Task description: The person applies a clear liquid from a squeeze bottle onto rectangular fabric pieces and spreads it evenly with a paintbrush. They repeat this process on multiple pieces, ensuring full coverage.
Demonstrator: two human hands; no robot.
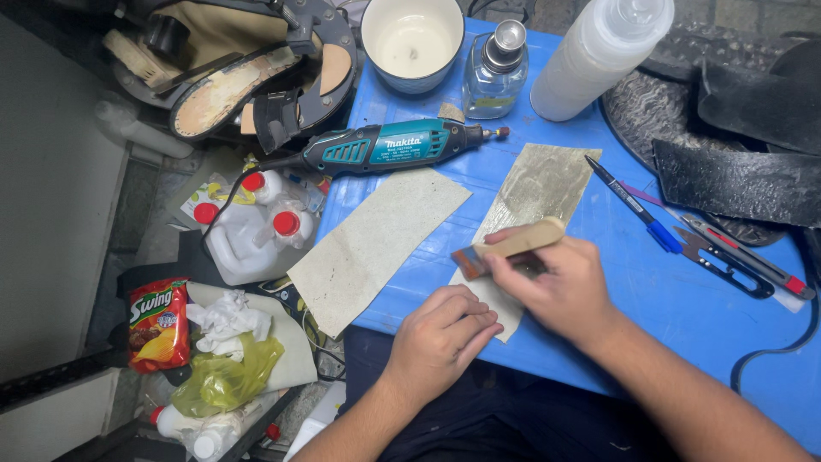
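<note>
My right hand (560, 287) has its grip pinched on a small wood-handled brush (513, 245), bristles down on the near end of a greyish-green sheet (534, 192) lying on the blue table (676, 299). My left hand (440, 338) sits just beside it w/ fingers curled in, fingertips pressing the sheet's near edge flat; it's holding nothing, just pinning. Taking that sheet as the landmark: a 2nd, paler sheet (376, 244) lies just left of it, hanging partly off the table edge. A teal rotary tool (389, 145) lies just beyond it, bit pointing right. Further beyond are a white mug (412, 43), a small glass bottle w/ metal cap (494, 73) & a big translucent squeeze bottle (599, 56). Right of the sheet are a blue pen (633, 205), then thread snips (727, 261) & a red-tipped cutter (753, 261), near each other. Far right, dark rubber pieces (735, 180). Well left of the sheet, off the table: white jugs w/ red caps (252, 231) & a red snack bag (158, 325).
</note>
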